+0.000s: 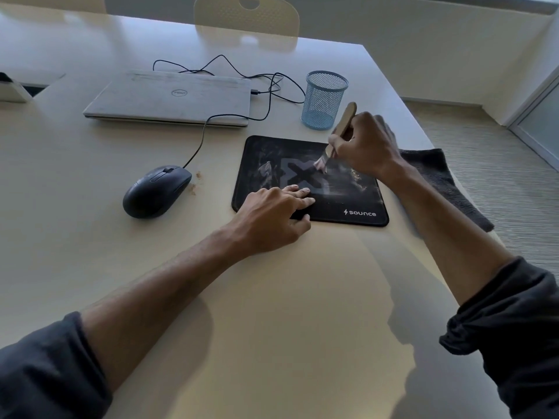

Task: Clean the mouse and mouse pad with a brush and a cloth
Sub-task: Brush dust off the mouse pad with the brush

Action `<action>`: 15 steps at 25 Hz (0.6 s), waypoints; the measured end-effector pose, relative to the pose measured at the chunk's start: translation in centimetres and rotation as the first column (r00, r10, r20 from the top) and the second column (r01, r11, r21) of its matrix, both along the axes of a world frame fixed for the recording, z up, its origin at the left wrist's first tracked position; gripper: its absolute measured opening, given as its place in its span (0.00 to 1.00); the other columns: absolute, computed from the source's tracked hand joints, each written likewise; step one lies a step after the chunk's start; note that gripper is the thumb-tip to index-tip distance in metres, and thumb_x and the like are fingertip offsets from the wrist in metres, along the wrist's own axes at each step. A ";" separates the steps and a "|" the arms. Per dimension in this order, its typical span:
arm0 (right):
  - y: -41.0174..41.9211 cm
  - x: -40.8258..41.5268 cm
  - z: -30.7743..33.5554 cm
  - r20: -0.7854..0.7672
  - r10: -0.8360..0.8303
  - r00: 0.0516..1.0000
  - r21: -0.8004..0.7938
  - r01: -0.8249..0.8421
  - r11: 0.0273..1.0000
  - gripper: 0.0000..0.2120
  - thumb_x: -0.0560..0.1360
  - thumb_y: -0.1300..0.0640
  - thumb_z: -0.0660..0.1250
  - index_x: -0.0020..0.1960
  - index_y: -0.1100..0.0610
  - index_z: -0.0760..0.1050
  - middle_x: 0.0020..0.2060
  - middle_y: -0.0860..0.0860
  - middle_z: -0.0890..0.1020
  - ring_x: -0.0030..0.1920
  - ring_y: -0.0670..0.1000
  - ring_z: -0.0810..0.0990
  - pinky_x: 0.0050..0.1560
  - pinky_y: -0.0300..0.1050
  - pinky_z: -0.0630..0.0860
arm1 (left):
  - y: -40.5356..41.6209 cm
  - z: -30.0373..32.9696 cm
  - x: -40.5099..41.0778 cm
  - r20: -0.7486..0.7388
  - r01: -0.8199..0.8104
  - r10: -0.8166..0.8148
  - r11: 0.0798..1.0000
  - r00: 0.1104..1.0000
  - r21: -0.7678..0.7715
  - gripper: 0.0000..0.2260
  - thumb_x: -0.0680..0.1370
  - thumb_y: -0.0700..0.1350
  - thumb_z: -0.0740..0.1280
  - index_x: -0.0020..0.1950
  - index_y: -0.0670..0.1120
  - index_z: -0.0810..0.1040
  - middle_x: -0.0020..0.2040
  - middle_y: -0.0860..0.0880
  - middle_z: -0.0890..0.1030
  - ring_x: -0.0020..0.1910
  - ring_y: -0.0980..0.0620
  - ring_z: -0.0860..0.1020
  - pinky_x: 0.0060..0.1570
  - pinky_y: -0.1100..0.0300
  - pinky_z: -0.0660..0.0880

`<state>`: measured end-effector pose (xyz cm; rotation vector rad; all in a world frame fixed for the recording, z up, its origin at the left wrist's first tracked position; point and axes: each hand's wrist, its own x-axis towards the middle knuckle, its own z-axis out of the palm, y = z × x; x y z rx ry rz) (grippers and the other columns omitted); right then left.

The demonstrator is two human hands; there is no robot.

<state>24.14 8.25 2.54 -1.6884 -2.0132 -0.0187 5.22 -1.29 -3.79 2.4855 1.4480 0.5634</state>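
A black mouse pad (357, 201) with a grey X and dusty smears lies on the table. My left hand (273, 216) presses flat on its near left part, fingers straight. My right hand (364, 143) grips a wooden-handled brush (343, 125), whose bristles touch the pad near the X. A black wired mouse (155, 190) sits left of the pad, with crumbs beside it. A dark grey cloth (444, 182) lies right of the pad at the table's edge, partly hidden by my right forearm.
A closed silver laptop (169, 98) lies behind the mouse, cable loops (242, 74) trailing past it. A blue mesh pen cup (323, 99) stands just behind the brush. A chair (246, 16) faces the far side. The table's right edge drops to the floor.
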 end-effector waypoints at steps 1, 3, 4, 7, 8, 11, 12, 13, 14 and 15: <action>0.1 0.2 0.0 -0.002 -0.033 0.999 -0.032 0.033 0.999 0.13 0.73 0.51 0.69 0.34 0.57 0.73 0.30 0.50 0.74 0.36 0.57 0.74 0.41 0.44 0.67 | 0.0 0.0 0.0 -0.002 -0.002 0.002 1.000 1.000 0.002 0.19 0.79 0.51 0.62 0.70 0.53 0.74 0.72 0.54 0.69 0.73 0.56 0.65 0.57 0.49 0.77; 0.6 0.9 0.3 0.045 -0.098 0.994 -0.018 0.099 0.995 0.14 0.73 0.54 0.68 0.31 0.56 0.68 0.27 0.49 0.71 0.35 0.57 0.75 0.41 0.45 0.66 | 0.0 0.0 0.0 -0.006 -0.001 0.001 1.000 1.000 0.006 0.19 0.79 0.51 0.62 0.70 0.52 0.74 0.72 0.54 0.69 0.73 0.55 0.66 0.57 0.49 0.77; 0.7 0.8 0.6 0.071 -0.111 0.991 0.040 0.108 0.993 0.14 0.73 0.55 0.67 0.31 0.56 0.68 0.27 0.50 0.71 0.34 0.57 0.74 0.41 0.45 0.66 | 0.0 0.0 0.0 -0.003 0.003 -0.003 1.000 1.000 0.008 0.19 0.79 0.51 0.62 0.70 0.52 0.74 0.72 0.54 0.70 0.73 0.55 0.66 0.57 0.49 0.77; 0.7 -0.4 0.2 0.028 -0.010 1.000 0.070 0.008 0.997 0.12 0.73 0.52 0.68 0.35 0.59 0.75 0.30 0.54 0.76 0.34 0.56 0.73 0.43 0.45 0.68 | 0.1 -0.1 -0.1 0.008 0.004 -0.004 1.000 1.000 0.012 0.19 0.78 0.51 0.62 0.69 0.52 0.75 0.72 0.54 0.70 0.72 0.55 0.66 0.57 0.49 0.77; 0.5 -0.6 0.0 -0.007 0.012 1.000 0.025 -0.012 1.000 0.12 0.73 0.52 0.69 0.36 0.59 0.75 0.30 0.53 0.75 0.34 0.56 0.73 0.41 0.44 0.67 | 0.1 -0.2 -0.1 0.008 0.002 -0.002 1.000 1.000 0.017 0.19 0.78 0.52 0.62 0.69 0.53 0.75 0.72 0.54 0.70 0.72 0.55 0.67 0.57 0.50 0.77; 0.7 0.0 -0.2 0.038 -0.076 0.996 0.057 0.073 0.996 0.11 0.75 0.55 0.68 0.36 0.57 0.72 0.29 0.50 0.71 0.33 0.55 0.71 0.41 0.44 0.66 | 0.1 -0.3 -0.1 0.009 -0.001 0.001 1.000 1.000 0.025 0.19 0.78 0.52 0.62 0.69 0.53 0.75 0.72 0.54 0.70 0.72 0.55 0.67 0.56 0.50 0.77; 0.8 0.2 -0.1 0.075 -0.091 0.993 0.101 0.083 0.991 0.11 0.75 0.55 0.67 0.35 0.57 0.71 0.30 0.52 0.72 0.33 0.55 0.71 0.42 0.45 0.66 | 0.1 -0.3 -0.1 0.010 0.000 0.000 1.000 1.000 0.024 0.19 0.78 0.52 0.62 0.69 0.53 0.75 0.72 0.54 0.71 0.72 0.55 0.67 0.56 0.50 0.77; 0.8 0.0 0.0 0.086 -0.074 0.994 0.124 0.063 0.990 0.12 0.74 0.55 0.68 0.35 0.57 0.71 0.30 0.52 0.73 0.33 0.55 0.71 0.44 0.45 0.68 | 0.1 -0.3 -0.1 0.011 0.001 -0.001 1.000 1.000 0.023 0.19 0.78 0.52 0.62 0.69 0.53 0.75 0.72 0.54 0.71 0.72 0.55 0.67 0.57 0.50 0.77; 0.8 -0.3 -0.1 0.061 -0.025 0.998 0.103 0.019 0.994 0.13 0.74 0.53 0.68 0.35 0.59 0.72 0.30 0.52 0.74 0.33 0.55 0.72 0.44 0.46 0.70 | 0.1 -0.3 -0.1 0.010 0.002 -0.002 1.000 1.000 0.022 0.19 0.78 0.52 0.62 0.69 0.53 0.75 0.72 0.54 0.71 0.72 0.55 0.67 0.57 0.51 0.77; 0.7 -0.5 -0.2 -0.005 0.029 1.000 0.059 -0.028 0.998 0.13 0.73 0.52 0.69 0.35 0.59 0.75 0.30 0.52 0.76 0.33 0.55 0.74 0.43 0.45 0.71 | 0.2 -0.3 -0.1 0.009 0.002 -0.002 1.000 1.000 0.024 0.19 0.78 0.52 0.62 0.69 0.53 0.75 0.72 0.54 0.71 0.72 0.55 0.67 0.57 0.51 0.77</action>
